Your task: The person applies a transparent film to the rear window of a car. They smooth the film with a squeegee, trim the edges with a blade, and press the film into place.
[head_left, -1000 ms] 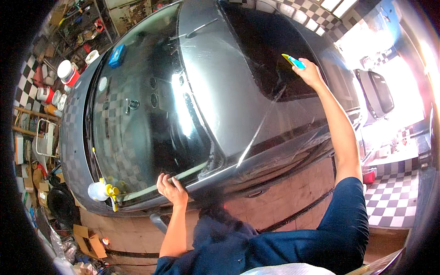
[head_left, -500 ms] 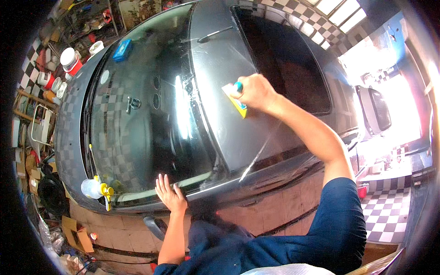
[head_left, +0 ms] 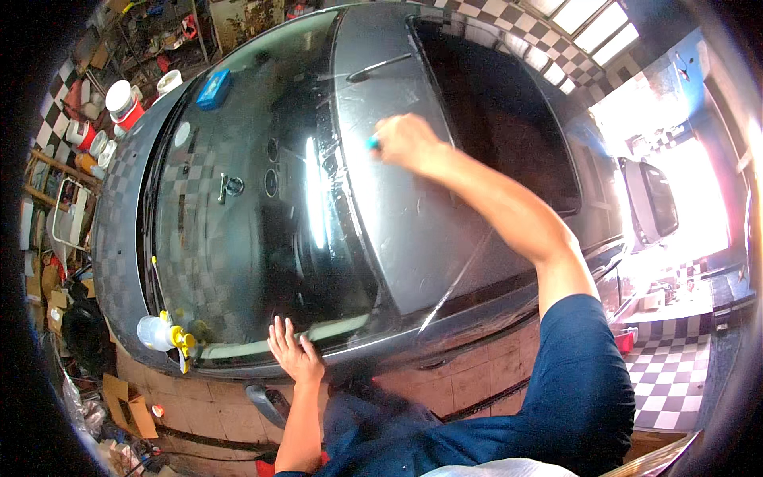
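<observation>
My right hand (head_left: 407, 143) is closed around a squeegee, and only its teal handle end (head_left: 373, 143) shows past my fingers. The yellow blade is hidden now. Under that hand is the glossy grey car roof (head_left: 397, 238), between the windshield and a dark roof panel (head_left: 497, 111). Near the roof's side edge runs a pale, thin streak (head_left: 455, 285). With fingers spread, my left hand (head_left: 294, 351) lies at the near side edge of the windshield (head_left: 238, 286), holding nothing.
A clear spray bottle (head_left: 155, 333) with a yellow head lies at the windshield's near lower corner. On the far glass sits a blue box (head_left: 213, 89). A short antenna (head_left: 380, 67) rises from the roof. Buckets (head_left: 121, 99) and cluttered shelves stand beyond the hood; a side mirror (head_left: 269, 404) juts out nearby.
My right hand has moved left and slightly away across the roof with the squeegee, towards the windshield's edge. The yellow blade has gone out of sight. My left hand stays at the windshield edge.
</observation>
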{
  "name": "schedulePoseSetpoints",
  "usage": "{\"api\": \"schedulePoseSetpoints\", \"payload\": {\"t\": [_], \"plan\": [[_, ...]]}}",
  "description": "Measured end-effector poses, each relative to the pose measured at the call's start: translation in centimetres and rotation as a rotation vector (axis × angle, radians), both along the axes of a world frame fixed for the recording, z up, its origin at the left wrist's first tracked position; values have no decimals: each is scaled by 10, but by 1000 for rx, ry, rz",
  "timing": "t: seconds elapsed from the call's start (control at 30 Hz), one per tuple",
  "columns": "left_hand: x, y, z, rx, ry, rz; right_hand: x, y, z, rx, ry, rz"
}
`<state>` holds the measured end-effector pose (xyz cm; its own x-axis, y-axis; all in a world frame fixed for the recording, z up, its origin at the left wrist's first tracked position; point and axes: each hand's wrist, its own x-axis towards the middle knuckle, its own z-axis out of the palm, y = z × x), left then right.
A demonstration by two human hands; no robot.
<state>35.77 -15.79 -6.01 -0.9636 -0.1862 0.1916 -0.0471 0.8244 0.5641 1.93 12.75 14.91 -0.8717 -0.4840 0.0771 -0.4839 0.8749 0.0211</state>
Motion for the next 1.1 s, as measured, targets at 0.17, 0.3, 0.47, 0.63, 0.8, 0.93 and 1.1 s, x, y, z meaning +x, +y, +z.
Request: {"api": "schedulePoseSetpoints", "payload": {"t": [0.17, 0.3, 0.47, 0.63, 0.8, 0.93, 1.1], "plan": [[4, -1, 4, -18, -24, 28, -19, 11, 67, -135, 14, -155], [-4, 2, 4, 15, -21, -12, -111, 123, 81, 78, 175, -478], [-4, 0, 6, -44, -35, 1, -136, 78, 27, 101, 59, -384], [4, -2, 1, -19, -41, 17, -73, -16, -20, -45, 124, 270], [3, 0, 3, 0, -40, 25, -90, 45, 47, -63, 76, -60], [-4, 2, 5, 10, -39, 2, -115, 102, 43, 8, 140, -311], [1, -2, 5, 21, -46, 25, -19, 1, -9, -15, 36, 328]]}}
